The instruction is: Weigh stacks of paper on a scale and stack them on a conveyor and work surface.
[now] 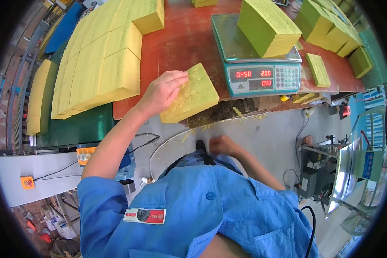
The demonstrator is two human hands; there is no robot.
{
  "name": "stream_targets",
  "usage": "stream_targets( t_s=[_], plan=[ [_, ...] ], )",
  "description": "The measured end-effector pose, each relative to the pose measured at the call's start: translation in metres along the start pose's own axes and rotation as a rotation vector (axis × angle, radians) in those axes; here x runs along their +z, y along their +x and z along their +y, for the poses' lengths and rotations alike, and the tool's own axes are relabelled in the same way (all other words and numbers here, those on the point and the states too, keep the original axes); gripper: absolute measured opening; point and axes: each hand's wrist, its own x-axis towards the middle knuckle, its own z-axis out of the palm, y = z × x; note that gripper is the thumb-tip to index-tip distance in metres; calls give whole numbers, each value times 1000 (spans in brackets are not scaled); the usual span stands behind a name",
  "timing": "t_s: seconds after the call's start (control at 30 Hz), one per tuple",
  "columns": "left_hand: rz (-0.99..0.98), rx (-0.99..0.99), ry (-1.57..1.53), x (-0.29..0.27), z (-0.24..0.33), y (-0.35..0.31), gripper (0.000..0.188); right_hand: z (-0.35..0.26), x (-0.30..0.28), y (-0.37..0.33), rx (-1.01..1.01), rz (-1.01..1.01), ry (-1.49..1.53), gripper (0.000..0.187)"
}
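Note:
My left hand (pixel 164 91) is closed on the left edge of a block of yellow paper sheets (pixel 198 91), fingers on top of it. The block's upper face carries pressed, curved cut marks, and it lies tilted at the red table's front edge. Low in front of my body, away from the table, is my right hand (pixel 221 145), blurred, so its fingers cannot be made out. To the right of the block stands a teal digital scale (pixel 262 79) with red lit figures. A taller stack of yellow paper (pixel 268 28) rests on the scale's metal plate.
Many yellow paper stacks (pixel 103 64) stand in rows at the left, beside a green surface (pixel 79 127). More stacks (pixel 329 26) and a thin paper bundle (pixel 317 70) sit right of the scale on the red table (pixel 182 32). A machine (pixel 316 172) stands at the right.

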Motion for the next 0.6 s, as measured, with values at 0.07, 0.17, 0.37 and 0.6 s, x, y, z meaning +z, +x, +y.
stream_targets(
  t_s=[0.07,0.17,0.37,0.6],
  plan=[
    [-29,67,-9,-1,2,2,35,24,4,-6,-77,342,-266,29],
    [-62,153,-62,1,-3,3,34,-22,-32,0,10,674,263,43],
    [-193,196,168,-18,0,11,41,-67,-47,33,-273,305,1190,45],
    [638,-561,-264,9,93,-80,47,-86,-14,19,-226,317,1319,36]
  ],
)
